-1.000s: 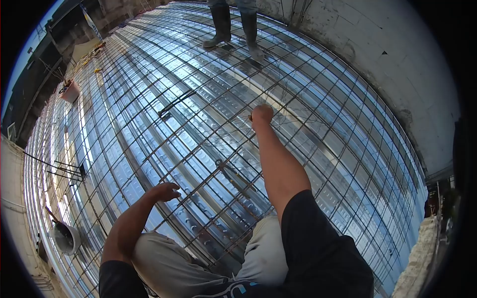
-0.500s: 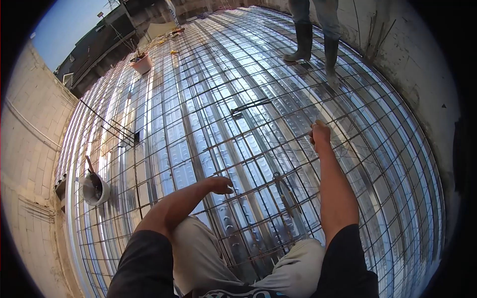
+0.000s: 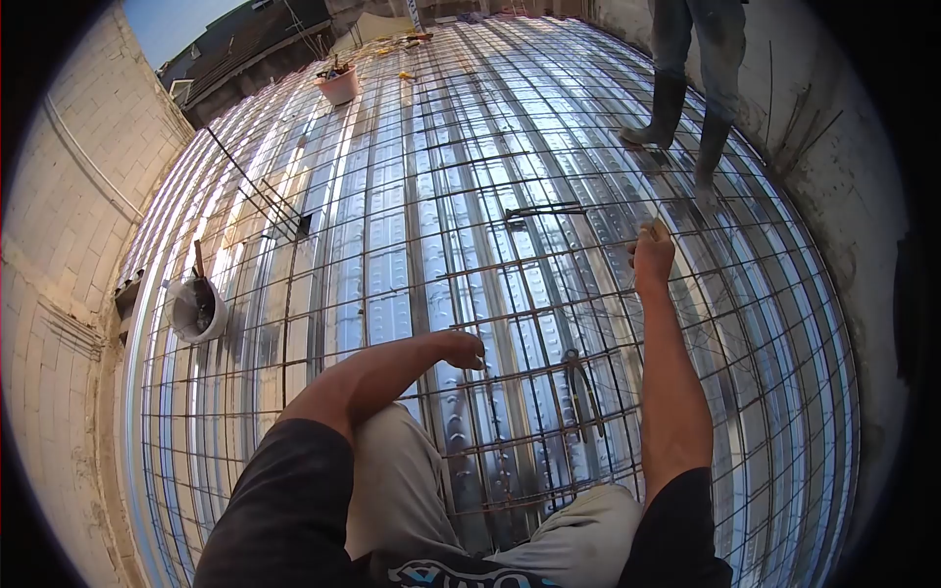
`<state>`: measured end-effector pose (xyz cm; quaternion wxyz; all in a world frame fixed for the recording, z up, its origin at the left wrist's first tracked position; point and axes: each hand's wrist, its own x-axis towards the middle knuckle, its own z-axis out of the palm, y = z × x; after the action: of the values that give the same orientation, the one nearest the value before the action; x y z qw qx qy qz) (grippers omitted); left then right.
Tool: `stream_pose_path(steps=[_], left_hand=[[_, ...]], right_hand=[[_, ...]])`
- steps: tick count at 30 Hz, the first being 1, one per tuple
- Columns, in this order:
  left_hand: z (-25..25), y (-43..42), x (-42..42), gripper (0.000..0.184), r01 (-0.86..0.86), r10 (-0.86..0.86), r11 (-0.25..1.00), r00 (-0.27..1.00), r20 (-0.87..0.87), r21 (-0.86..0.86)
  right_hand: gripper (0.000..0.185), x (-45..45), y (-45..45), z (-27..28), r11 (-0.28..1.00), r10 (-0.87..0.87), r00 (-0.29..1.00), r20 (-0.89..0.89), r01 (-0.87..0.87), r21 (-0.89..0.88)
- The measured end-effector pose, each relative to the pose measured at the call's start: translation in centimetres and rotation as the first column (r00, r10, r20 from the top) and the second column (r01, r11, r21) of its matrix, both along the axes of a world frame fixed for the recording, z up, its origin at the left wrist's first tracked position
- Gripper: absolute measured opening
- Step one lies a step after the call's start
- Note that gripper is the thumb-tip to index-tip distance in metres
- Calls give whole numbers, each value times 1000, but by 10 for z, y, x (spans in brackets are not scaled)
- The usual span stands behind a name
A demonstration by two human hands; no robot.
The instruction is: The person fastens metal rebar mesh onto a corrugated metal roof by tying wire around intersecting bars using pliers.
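A grid of thin steel bars point(image 3: 529, 370) lies over shiny ribbed metal sheets point(image 3: 387, 318). My right hand point(image 3: 653, 257) is stretched forward over the grid, fingers closed, near thin loose wires point(image 3: 701, 294); what it holds is too small to make out. Above my left knee, my left hand point(image 3: 461, 349) hangs with its fingers curled together, and whatever may be in it is hidden. Between my hands, a pair of long-handled pliers point(image 3: 580, 392) rests on the grid. Farther forward lies a small bundle of dark bars point(image 3: 545, 211).
Another person's boots point(image 3: 665, 113) stand on the grid at the upper right. A white bucket point(image 3: 198, 311) is at the left, a pink bucket point(image 3: 338, 86) farther back. Bars stick up near a dark opening point(image 3: 304, 226). Block walls point(image 3: 74, 196) border both sides.
The view has swung left, so the scene has shifted to the right. My right hand stays extended and closed, my left hand stays low, and the pliers still lie on the grid.
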<state>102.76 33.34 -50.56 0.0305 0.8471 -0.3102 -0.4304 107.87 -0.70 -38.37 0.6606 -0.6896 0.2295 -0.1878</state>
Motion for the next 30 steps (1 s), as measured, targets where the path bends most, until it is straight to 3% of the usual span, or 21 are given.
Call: stream_pose_path(steps=[2, 5, 8, 11, 14, 16, 18, 20, 22, 25, 26, 27, 28, 29, 30], left_hand=[[0, 3, 1, 54, 0, 0, 1000, 1000, -2, 0], [-9, 5, 4, 53, 17, -17, 1000, 1000, 9, -12], [-5, 3, 3, 53, 35, -35, 999, 999, 9, -5], [-5, 2, 2, 53, 17, -17, 1000, 1000, 2, -25], [-8, -1, 4, 54, 28, -28, 999, 999, -24, 14], [-15, 0, 7, 54, 39, -39, 999, 999, -18, 12], [-14, 0, 7, 55, 51, -51, 999, 999, -7, 17], [-12, 0, 6, 55, 34, -34, 999, 999, -23, 18], [-17, 4, 4, 50, 27, -26, 998, 1000, 16, -51], [-43, 15, 13, 53, 65, -56, 989, 996, 65, -136], [-36, 13, 12, 55, 35, -32, 994, 999, 24, -104], [-40, 14, 13, 54, 23, -21, 993, 1000, 20, -112], [-40, 14, 13, 55, 3, -4, 993, 1000, -16, -115], [-33, 11, 12, 56, 12, -12, 996, 1000, -4, -85], [-21, 6, 8, 57, 22, -21, 998, 1000, 14, -64]], right_hand=[[18, 8, -12, -17, 994, -89, 984, 153, 98, -54], [13, 14, -32, -36, 972, -184, 971, 155, 203, -118], [10, 4, -30, -26, 981, -180, 984, -9, 178, -75], [11, 6, -35, -37, 983, -160, 987, 23, 162, -87], [20, 2, -31, -40, 994, -73, 995, -66, 67, -88], [30, -10, -17, -38, 991, 117, 979, -169, -126, -44], [35, -25, -9, -41, 934, 334, 880, -338, -357, -5], [32, -36, -7, -53, 823, 426, 719, -550, -560, -95], [31, -47, -7, -69, 778, 402, 630, -664, -617, -114], [23, -59, -15, -93, 554, 283, 587, -758, -746, -371], [23, -56, -22, -119, 505, 208, 641, -738, -717, -480], [25, -61, -20, -103, 581, 254, 586, -770, -728, -363], [29, -63, -23, -109, 507, 247, 644, -724, -722, -470], [28, -58, -24, -112, 527, 244, 600, -762, -741, -415], [26, -51, -28, -122, 437, 263, 535, -803, -808, -395]])
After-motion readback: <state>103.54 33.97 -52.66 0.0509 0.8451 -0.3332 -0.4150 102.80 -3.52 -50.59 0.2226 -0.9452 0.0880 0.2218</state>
